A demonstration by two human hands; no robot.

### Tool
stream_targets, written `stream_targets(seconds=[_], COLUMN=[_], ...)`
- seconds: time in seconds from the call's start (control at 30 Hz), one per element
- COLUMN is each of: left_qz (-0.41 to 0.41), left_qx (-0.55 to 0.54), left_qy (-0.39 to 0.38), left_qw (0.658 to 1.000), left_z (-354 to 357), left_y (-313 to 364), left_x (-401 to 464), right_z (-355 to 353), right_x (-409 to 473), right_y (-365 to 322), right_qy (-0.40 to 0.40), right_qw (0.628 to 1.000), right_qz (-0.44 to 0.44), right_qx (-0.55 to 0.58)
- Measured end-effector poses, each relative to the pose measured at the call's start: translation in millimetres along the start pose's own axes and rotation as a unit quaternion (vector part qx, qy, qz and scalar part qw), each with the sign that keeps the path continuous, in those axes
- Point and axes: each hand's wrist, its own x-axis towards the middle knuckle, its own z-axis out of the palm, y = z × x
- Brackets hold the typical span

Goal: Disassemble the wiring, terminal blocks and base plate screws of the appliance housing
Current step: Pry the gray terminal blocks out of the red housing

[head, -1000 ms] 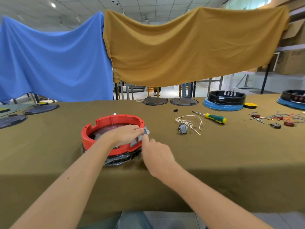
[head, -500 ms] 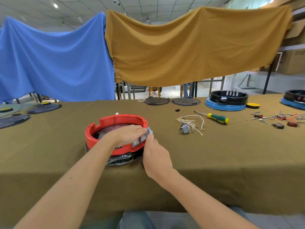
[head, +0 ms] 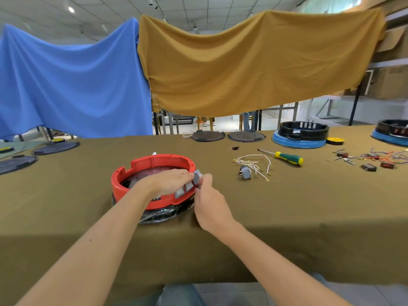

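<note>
Unreadable label on red housing

Your left hand lies over the near rim of the red housing on the desk, fingers reaching the grey switch at its right edge. Your right hand pinches that switch from the outside. Further right lie a loose grey switch with white wires and a green-and-yellow screwdriver.
</note>
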Motion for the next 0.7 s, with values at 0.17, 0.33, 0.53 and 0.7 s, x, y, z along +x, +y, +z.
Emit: stream_targets(seconds=[0.17, 0.33, 0.53, 0.7], left_qz=[-0.001, 0.000, -0.002, -0.001], left_qx=[-0.013, -0.016, -0.008, -0.022], left_qy=[-0.007, -0.008, 0.018, 0.050], left_qw=[1.000, 1.000, 1.000, 0.998], left_z=[-1, 0, 2, 5], left_y=[3, 2, -5, -6], left_x=[-1, -1, 0, -2], right_z=[-20, -28, -40, -65], right_x=[21, 37, 32, 35], right_y=[14, 25, 52, 73], right_qy=[-0.028, -0.063, -0.008, 0.021], right_qw=[0.995, 0.998, 0.996, 0.992], right_qz=[0.060, 0.011, 0.055, 0.092], right_qx=[0.069, -0.007, 0.062, 0.082])
